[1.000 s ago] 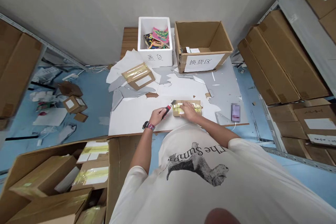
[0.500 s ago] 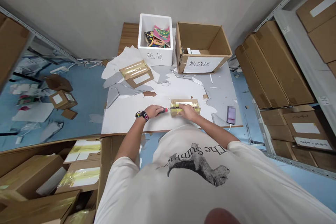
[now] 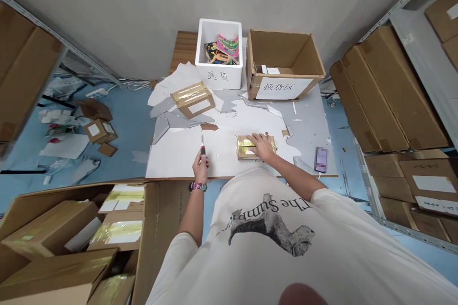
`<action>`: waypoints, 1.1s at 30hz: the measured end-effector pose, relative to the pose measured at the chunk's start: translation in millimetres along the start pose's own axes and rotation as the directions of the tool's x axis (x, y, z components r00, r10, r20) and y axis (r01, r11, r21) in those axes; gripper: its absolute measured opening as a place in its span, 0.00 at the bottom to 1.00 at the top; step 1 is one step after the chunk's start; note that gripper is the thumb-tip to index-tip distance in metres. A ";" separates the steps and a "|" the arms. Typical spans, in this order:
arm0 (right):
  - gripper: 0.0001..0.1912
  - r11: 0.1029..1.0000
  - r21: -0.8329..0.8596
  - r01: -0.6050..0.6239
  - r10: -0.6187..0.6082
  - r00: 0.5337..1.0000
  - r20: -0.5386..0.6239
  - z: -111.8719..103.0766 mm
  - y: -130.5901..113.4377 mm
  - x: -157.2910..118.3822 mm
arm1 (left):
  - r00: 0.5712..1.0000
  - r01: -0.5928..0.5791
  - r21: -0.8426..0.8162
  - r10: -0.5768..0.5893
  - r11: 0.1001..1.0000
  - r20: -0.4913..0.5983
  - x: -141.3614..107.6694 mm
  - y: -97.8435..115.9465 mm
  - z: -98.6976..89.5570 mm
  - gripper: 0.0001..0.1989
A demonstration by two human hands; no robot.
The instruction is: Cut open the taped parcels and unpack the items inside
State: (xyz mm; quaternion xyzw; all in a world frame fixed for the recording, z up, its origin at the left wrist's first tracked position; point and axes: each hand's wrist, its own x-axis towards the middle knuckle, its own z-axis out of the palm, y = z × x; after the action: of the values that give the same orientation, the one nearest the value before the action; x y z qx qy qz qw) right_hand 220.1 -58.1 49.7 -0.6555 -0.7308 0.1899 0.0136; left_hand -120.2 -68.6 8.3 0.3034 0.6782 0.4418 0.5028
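Note:
My left hand [image 3: 201,167] is closed around the handle of a utility knife [image 3: 202,147], dark with a red part, its blade end pointing away from me. It is over the front of the white-covered table, left of a small cardboard box [image 3: 245,153]. Clear yellowish tape runs over the box's top. My right hand [image 3: 263,147] lies on top of this box with its fingers spread, hiding part of the lid and the right end. A larger taped cardboard box [image 3: 197,106] with a white label sits tilted farther back on the left.
At the back stand a white foam box [image 3: 219,76] with colourful booklets and an open carton [image 3: 315,64] with a paper sign. A phone [image 3: 321,159] lies at the right. Torn paper covers the table [image 3: 175,162]. A big carton [image 3: 152,228] of parcels stands front left; shelves flank both sides.
My left hand has drawn the knife away from the small box to the left, and its blade now points away from me. My right hand's fingers have spread over the box top.

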 end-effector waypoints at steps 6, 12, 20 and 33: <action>0.31 0.994 -0.099 0.055 -0.053 0.998 0.018 5.8 0.6 6.7 | 0.699 -0.590 0.311 0.278 0.745 0.659 -17.9 14.5 16.4 0.26; 0.29 0.981 -0.157 0.114 -0.111 0.994 0.024 11.1 9.6 20.9 | 0.576 -0.786 0.436 0.264 0.438 0.774 3.6 21.6 28.4 0.26; 0.25 0.964 -0.233 0.128 -0.160 0.980 -0.122 25.2 14.6 23.9 | 0.483 -0.874 0.452 0.215 0.179 0.849 40.5 38.5 34.6 0.26; 0.20 0.965 -0.196 0.173 -0.208 0.962 -0.176 20.5 20.7 25.2 | 0.518 -0.854 0.479 0.248 0.202 0.819 47.8 26.5 46.2 0.26</action>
State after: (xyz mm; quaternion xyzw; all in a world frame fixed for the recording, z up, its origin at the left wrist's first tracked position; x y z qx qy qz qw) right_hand 230.8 -37.7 18.8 -0.5959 -0.7998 0.0561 0.0447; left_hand -92.0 -2.8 7.6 0.8637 0.4352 0.0785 0.2418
